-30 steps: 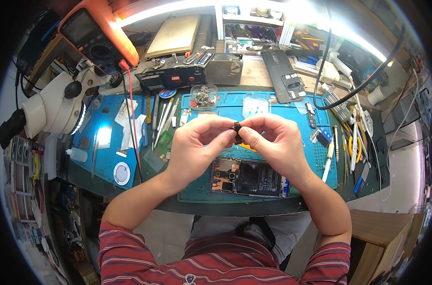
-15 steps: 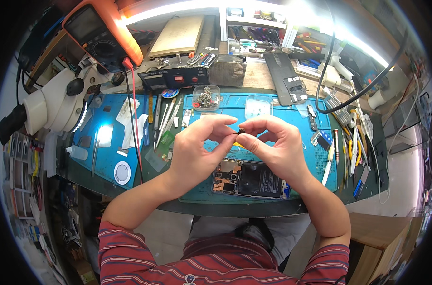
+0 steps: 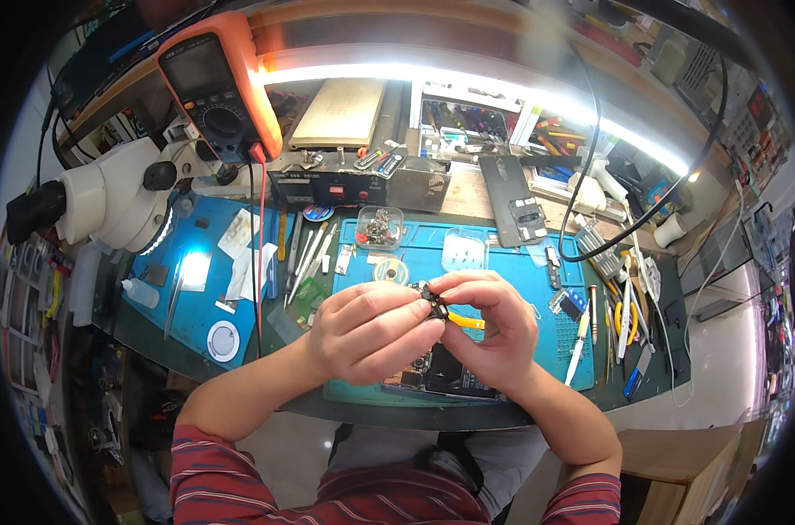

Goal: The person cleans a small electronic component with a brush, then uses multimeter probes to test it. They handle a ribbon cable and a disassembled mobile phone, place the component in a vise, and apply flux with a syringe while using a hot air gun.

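Above the blue work mat (image 3: 397, 401), my left hand (image 3: 367, 331) and my right hand (image 3: 493, 325) meet with fingers closed on a small black phone part (image 3: 434, 304). It has an uneven, blocky shape, and fingertips cover some of it. Below my hands lies an opened phone (image 3: 457, 381), its black battery and copper-coloured board partly hidden by my fingers. A curved yellow piece (image 3: 467, 323) shows between the part and my right hand; the rest of it is covered. A solder spool (image 3: 390, 269) sits just beyond my left hand.
Beyond my hands stand a clear box of small metal parts (image 3: 380, 227) and another clear box (image 3: 465, 251). An orange multimeter (image 3: 218, 96) and a white microscope (image 3: 108, 197) occupy the left. Tweezers (image 3: 304, 255) lie left of the mat; a white-handled tool (image 3: 578, 348) lies right.
Both hands have come nearer to me in the view. The black part is turned so more of it shows, and my left fingers now lie across it. The view has tilted up.
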`<act>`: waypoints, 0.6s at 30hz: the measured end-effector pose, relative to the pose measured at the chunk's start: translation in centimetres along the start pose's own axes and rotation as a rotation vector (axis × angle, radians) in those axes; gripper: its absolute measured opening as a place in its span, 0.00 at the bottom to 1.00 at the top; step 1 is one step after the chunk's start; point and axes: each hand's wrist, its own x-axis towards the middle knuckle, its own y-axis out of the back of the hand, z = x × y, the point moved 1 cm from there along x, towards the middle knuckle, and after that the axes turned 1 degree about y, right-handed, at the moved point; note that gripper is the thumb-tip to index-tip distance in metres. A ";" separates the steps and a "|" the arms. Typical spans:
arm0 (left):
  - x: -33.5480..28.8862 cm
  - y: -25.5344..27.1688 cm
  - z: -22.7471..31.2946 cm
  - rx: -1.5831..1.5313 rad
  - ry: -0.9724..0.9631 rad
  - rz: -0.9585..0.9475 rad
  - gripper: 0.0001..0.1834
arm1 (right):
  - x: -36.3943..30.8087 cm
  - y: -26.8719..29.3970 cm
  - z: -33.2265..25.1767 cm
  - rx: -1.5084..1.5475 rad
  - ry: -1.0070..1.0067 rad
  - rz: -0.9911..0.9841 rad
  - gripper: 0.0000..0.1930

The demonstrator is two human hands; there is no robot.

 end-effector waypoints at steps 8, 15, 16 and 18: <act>-0.4 0.1 -0.1 -0.030 -0.040 0.040 0.19 | -0.4 -0.4 0.2 0.051 0.015 0.020 0.19; -0.4 -0.1 -0.1 -0.030 -0.017 0.062 0.20 | -0.3 -0.3 0.1 0.021 0.020 0.021 0.18; -0.4 -0.1 -0.1 -0.034 -0.007 0.066 0.21 | -0.3 -0.3 0.1 0.012 0.019 0.018 0.17; -0.3 0.5 0.1 -0.047 0.140 -0.040 0.22 | 0.1 0.0 -0.1 -0.049 0.054 0.019 0.15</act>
